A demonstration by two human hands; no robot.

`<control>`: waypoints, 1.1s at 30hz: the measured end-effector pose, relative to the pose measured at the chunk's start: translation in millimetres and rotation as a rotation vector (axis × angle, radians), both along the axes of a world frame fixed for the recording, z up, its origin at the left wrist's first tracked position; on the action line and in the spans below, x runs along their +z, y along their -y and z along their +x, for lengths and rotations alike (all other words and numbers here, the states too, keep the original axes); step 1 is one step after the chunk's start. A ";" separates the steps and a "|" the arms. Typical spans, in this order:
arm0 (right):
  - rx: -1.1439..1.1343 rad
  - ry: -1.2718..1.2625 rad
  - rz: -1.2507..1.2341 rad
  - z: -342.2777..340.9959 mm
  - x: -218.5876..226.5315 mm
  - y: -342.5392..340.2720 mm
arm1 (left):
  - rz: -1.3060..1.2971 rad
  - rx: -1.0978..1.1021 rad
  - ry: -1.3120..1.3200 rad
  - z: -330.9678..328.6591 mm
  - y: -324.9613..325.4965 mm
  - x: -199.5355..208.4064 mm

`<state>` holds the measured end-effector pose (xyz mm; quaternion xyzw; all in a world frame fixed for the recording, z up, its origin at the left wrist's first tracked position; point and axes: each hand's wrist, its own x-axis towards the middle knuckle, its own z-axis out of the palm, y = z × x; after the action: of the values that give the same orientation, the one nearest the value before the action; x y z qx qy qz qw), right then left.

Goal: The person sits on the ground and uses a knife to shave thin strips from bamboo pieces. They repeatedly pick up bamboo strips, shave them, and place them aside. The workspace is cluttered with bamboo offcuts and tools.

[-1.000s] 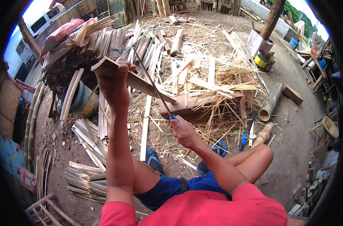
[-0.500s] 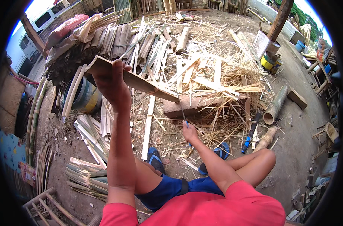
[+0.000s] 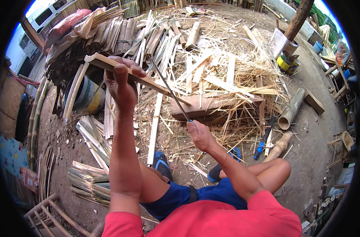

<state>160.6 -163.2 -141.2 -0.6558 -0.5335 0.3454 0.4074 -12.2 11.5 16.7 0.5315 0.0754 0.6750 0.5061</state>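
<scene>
My left hand is raised at the left of the middle, its fingers wrapped round the upper part of a split bamboo piece. The piece slants down to the right, and its lower end meets a long wooden block. In my right hand is a long narrow knife, its blue handle mostly covered by my fingers. The blade points up and to the left, crossing the bamboo near its lower end. Whether the edge touches the bamboo I cannot tell.
Shavings and thin strips are heaped on and behind the block. Bundled bamboo slats lie at the left, near a bucket. A bamboo tube and a blue-handled tool lie to the right.
The knife and my right hand have come up and closer, with the blade tilting further left. The bamboo piece has turned to show more of its narrow edge.
</scene>
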 end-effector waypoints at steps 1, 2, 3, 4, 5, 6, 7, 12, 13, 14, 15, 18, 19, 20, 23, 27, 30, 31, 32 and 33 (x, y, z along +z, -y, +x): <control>0.008 0.002 -0.014 5.2 -12.6 0.4 | 0.030 -0.039 -0.004 -0.1 -0.7 0.4; 0.071 -0.005 0.031 9.5 -29.7 3.4 | 0.036 -0.053 -0.006 -0.8 -1.5 0.6; -0.041 0.037 -0.005 11.6 -51.5 1.5 | 0.053 -0.064 -0.025 -1.2 -3.0 0.4; -0.097 0.070 0.013 14.3 -76.3 -4.1 | 0.061 -0.073 -0.018 -2.3 -4.5 -0.9; -0.146 0.109 0.029 18.9 -101.3 -6.8 | 0.032 -0.063 0.011 -2.7 -6.5 -3.9; -0.224 -0.032 -0.268 31.1 -124.0 -7.5 | 0.032 -0.059 0.024 -2.5 -10.3 -8.0; -0.318 -0.149 -0.613 44.8 -144.5 -8.4 | -0.009 -0.031 0.066 -2.8 -14.7 -14.2; -0.261 -0.368 -0.549 74.4 -200.5 6.6 | -0.145 -0.023 -0.482 16.2 -27.1 -94.8; -0.255 -0.507 -0.543 73.8 -202.7 12.0 | -0.254 -0.112 -0.568 19.7 -28.0 -114.0; -0.244 -0.552 -0.534 70.0 -203.1 21.1 | -0.247 -0.116 -0.634 20.6 -32.8 -127.1; -0.281 -0.524 -0.567 65.1 -201.9 28.4 | -0.327 -0.109 -0.768 20.3 -36.8 -136.9; -0.295 -0.559 -0.620 54.3 -194.8 49.2 | -0.403 -0.017 -0.432 20.4 -52.2 -139.6; -0.271 -0.564 -0.574 53.1 -192.0 54.9 | -0.385 0.032 -0.275 19.0 -55.9 -132.9; -0.255 -0.577 -0.580 53.0 -189.2 58.6 | -0.377 0.216 -0.269 16.6 -61.5 -121.8; -0.249 -0.552 -0.614 57.9 -179.7 64.7 | -0.359 0.416 -0.085 8.1 -63.8 -88.6; -0.248 -0.537 -0.536 59.5 -164.6 65.0 | -0.216 0.226 -0.305 -8.1 -49.6 -61.0; -0.201 -0.403 -0.448 52.9 -155.8 65.3 | 0.022 0.574 -0.965 -3.3 -33.0 -66.0; -0.199 -0.342 -0.398 49.8 -154.5 66.0 | 0.298 0.559 -0.845 -1.1 -30.4 -69.1; -0.214 -0.294 -0.359 47.4 -154.9 67.1 | 0.133 0.407 -0.757 6.6 -26.1 -76.0; -0.233 -0.263 -0.365 44.7 -156.3 68.8 | 0.017 0.273 -0.622 16.3 -22.4 -83.4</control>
<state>205.3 -232.0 -297.5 -0.7251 -0.3256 0.4689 0.3852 4.0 33.9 -66.7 0.7012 0.2910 0.5425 0.3595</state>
